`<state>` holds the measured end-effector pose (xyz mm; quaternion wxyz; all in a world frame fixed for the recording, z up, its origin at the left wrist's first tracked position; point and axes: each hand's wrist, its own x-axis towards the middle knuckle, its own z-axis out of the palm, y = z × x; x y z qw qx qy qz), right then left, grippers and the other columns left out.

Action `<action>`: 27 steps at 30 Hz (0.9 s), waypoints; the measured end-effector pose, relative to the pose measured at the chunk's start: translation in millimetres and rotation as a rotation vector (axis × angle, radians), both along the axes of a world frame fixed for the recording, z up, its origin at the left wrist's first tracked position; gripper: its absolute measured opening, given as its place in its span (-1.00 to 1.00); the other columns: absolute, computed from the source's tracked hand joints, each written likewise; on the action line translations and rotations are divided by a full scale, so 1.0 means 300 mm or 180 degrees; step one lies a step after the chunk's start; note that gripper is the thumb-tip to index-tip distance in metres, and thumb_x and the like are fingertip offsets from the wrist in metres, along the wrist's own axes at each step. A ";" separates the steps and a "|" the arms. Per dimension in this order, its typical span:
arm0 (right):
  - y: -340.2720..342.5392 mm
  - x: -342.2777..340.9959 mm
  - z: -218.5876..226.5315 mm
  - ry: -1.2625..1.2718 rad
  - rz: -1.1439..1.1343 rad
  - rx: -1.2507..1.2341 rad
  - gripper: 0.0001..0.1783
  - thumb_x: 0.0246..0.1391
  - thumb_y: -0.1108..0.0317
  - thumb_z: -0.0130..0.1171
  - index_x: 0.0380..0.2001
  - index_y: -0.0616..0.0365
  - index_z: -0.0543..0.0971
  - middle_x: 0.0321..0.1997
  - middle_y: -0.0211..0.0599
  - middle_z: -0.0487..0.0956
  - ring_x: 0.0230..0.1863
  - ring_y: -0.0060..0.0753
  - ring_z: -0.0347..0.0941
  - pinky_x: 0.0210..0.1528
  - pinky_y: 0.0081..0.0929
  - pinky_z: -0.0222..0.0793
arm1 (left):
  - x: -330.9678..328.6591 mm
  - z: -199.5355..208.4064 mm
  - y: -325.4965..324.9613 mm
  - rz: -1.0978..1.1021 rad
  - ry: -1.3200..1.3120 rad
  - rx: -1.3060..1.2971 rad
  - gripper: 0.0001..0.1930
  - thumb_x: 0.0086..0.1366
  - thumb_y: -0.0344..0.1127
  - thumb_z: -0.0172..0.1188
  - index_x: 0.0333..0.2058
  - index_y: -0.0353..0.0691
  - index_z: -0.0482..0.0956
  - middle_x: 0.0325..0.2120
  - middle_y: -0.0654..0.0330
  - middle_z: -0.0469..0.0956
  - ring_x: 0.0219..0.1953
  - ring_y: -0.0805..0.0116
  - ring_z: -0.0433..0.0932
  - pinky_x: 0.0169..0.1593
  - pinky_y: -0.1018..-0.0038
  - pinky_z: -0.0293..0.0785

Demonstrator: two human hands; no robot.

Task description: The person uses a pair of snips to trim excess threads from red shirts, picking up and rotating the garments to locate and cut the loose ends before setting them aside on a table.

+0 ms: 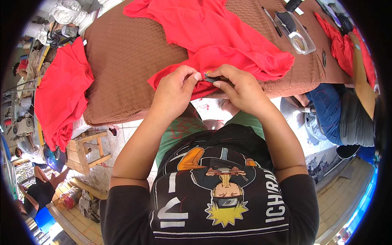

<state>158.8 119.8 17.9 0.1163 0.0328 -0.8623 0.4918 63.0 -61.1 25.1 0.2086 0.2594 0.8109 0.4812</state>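
While the left hand (175, 87) pinches an edge of the red garment (220, 45) between thumb and fingertip near the centre of the frame, the right hand (241, 87) is closed, thumb to forefinger, on a small dark tool (211, 79) at the cloth, its exact kind too small to tell. The garment should handle as light, soft and limp, bunching under a pull; it seems unlikely to break, though a sharp point could snag it. The best hold would probably be a flat pinch on the edge close beside the small yellow-and-dark mark (208, 73), so the fabric lies taut there. Bright, plain red and rumpled into loose folds, it spreads from mid-frame to the top edge across the brown-covered table (126, 53). Farther out, a pen (272, 22) and a clear plastic box (304, 44) lie at the upper right, and a second red garment (63, 96) hangs at the left.
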 end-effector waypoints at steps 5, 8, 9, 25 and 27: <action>0.006 -0.012 0.023 0.0204 -0.0249 0.0660 -0.80 0.08 0.43 0.17 -0.19 0.13 0.53 -0.27 -0.14 0.59 -0.22 -0.08 0.55 -0.21 -0.29 0.45 | 0.015 0.139 -0.014 -0.0607 0.0897 0.0219 -0.88 0.28 -0.37 0.15 -0.32 -0.30 0.58 -0.25 0.08 0.54 -0.09 0.35 0.48 0.04 0.44 0.36; 0.062 -0.022 0.057 0.0486 -0.0626 0.0554 -0.79 0.08 0.43 0.17 -0.17 0.11 0.54 -0.26 -0.14 0.59 -0.23 -0.11 0.56 -0.22 -0.34 0.45 | -0.016 0.348 -0.056 -0.1785 0.1730 0.0826 -0.87 0.17 -0.31 0.23 -0.46 -0.24 0.63 -0.18 0.00 0.52 0.05 0.07 0.41 0.19 0.15 0.22; 0.081 -0.023 0.068 0.0606 -0.0753 0.0446 -0.79 0.09 0.43 0.17 -0.17 0.10 0.55 -0.26 -0.14 0.60 -0.23 -0.13 0.56 -0.22 -0.36 0.46 | -0.020 0.397 -0.063 -0.1904 0.1926 0.0820 -0.86 0.16 -0.31 0.23 -0.49 -0.24 0.63 -0.15 -0.01 0.51 0.06 0.03 0.39 0.21 0.11 0.19; 0.234 0.065 0.195 0.0923 -0.1620 -0.0226 -0.73 0.12 0.48 0.19 -0.07 0.16 0.54 -0.41 -0.45 0.47 -0.39 -0.66 0.30 -0.27 -0.71 0.28 | -0.127 0.124 -0.073 -0.0657 0.2617 -0.1282 -0.54 0.13 -0.37 0.30 0.03 -0.31 0.47 -0.06 -0.02 0.54 0.00 0.19 0.51 0.11 0.41 0.37; 0.257 0.074 0.191 0.0723 -0.1797 0.0023 -0.71 0.10 0.49 0.21 -0.07 0.17 0.54 -0.38 -0.45 0.48 -0.37 -0.66 0.32 -0.25 -0.70 0.29 | -0.139 0.120 -0.058 -0.1084 0.2039 -0.1900 -0.62 0.16 -0.38 0.28 -0.05 -0.34 0.48 -0.16 -0.03 0.54 -0.08 0.17 0.52 0.04 0.42 0.40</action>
